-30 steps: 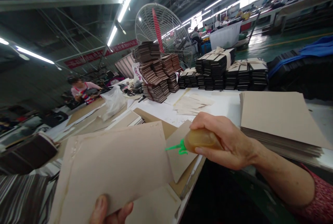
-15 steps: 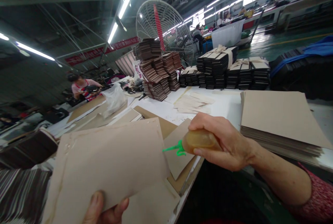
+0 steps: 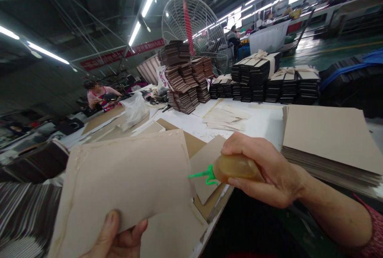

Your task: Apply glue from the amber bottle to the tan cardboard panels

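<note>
My left hand grips the lower edge of a beige cardboard sheet, thumb on top and fingers beneath. The sheet is tilted up toward me, and yellowish glue lines run along its left and far edges. My right hand is wrapped round a glue bottle of amber liquid, lying sideways. Its green nozzle points left, with the tip at the sheet's right edge; whether it touches I cannot tell. More cardboard pieces lie beneath on the table.
A tall stack of cardboard sheets stands at the right. Bundled black pieces and brown stacks line the back of the white table, with a big fan behind. Dark stacked pieces sit at left. A person works farther off.
The bottle has moved slightly toward me and right in view, its nozzle tip still by the sheet's right edge. The camera view has shifted a little. Both hands keep their hold.
</note>
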Demonstrator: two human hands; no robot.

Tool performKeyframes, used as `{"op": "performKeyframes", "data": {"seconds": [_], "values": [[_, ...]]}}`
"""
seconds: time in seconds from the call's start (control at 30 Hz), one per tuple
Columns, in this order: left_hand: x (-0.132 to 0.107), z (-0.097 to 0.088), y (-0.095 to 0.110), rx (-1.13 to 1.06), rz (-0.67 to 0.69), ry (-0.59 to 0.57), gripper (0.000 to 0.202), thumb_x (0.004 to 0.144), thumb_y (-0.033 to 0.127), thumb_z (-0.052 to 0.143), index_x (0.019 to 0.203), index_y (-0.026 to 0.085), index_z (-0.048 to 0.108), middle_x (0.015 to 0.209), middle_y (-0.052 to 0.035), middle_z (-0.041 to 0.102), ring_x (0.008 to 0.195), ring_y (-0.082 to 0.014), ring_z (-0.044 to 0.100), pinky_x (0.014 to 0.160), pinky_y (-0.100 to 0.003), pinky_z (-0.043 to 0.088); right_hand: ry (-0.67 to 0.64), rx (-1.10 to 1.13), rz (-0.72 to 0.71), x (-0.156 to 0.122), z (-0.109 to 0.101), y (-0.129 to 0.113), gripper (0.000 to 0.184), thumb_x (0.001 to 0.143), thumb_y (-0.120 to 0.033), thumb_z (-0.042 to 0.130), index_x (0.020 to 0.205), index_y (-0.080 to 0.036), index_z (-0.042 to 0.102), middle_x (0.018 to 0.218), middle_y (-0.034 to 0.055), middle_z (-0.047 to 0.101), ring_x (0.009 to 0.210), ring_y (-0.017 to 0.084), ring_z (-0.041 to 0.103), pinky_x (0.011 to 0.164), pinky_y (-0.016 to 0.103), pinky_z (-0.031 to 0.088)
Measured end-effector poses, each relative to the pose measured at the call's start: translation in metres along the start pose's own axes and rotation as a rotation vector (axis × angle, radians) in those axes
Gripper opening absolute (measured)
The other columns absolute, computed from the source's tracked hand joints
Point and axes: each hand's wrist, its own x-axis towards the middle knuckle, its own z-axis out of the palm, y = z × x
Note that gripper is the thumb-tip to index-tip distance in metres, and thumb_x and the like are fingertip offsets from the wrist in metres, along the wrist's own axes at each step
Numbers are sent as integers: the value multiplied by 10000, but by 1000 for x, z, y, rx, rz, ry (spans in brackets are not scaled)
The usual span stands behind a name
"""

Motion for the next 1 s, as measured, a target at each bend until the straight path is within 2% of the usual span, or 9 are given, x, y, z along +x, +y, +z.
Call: {"op": "performKeyframes", "data": {"seconds": [0.1, 0.23, 0.4, 0.5, 0.83, 1.0], "values": [[-11, 10, 3, -4, 44, -13, 576, 639, 153, 793, 1145, 375, 632, 1124, 128, 685, 774, -164, 698, 534, -278, 643, -23, 5, 4, -3, 3, -3, 380, 819, -200, 646, 1167, -148, 501, 902, 59, 545, 771, 187, 516, 658, 326, 393], [-23, 20, 5, 1, 53, -19, 485, 706, 161, 745, 1127, 376, 638, 1138, 146, 669, 819, -141, 680, 546, -247, 638, 12, -15, -12, 0, 3, 1, 360, 818, -226, 661, 1133, -121, 519, 896, 69, 543, 767, 189, 509, 660, 333, 391], [-20, 15, 3, 42, 54, -53, 405, 742, 231, 737, 1113, 357, 637, 1122, 101, 683, 900, -179, 683, 586, -234, 628, -36, -23, -27, -3, 6, 3, 381, 807, -220, 658, 1142, -117, 508, 897, 74, 543, 787, 202, 522, 674, 338, 405], [-17, 12, 2, 27, 16, -24, 365, 740, 223, 742, 1075, 335, 651, 1088, 96, 693, 881, -166, 683, 609, -233, 627, -84, -11, -40, -7, 8, 1, 371, 818, -211, 646, 1147, -122, 500, 904, 79, 553, 823, 212, 534, 704, 345, 421], [-19, 12, 1, -8, 27, -17, 448, 713, 145, 742, 1089, 369, 646, 1060, 147, 690, 820, -126, 679, 567, -223, 629, 25, -38, -30, 2, 8, 6, 375, 827, -256, 643, 1164, -165, 508, 926, 85, 558, 816, 217, 541, 697, 358, 448], [-17, 6, 2, 28, -5, -18, 422, 705, 194, 762, 1079, 351, 647, 1009, 109, 712, 801, -147, 696, 594, -220, 626, 58, -72, -36, 5, 6, 6, 375, 820, -260, 658, 1157, -189, 511, 945, 79, 561, 831, 220, 542, 712, 365, 451]]}}
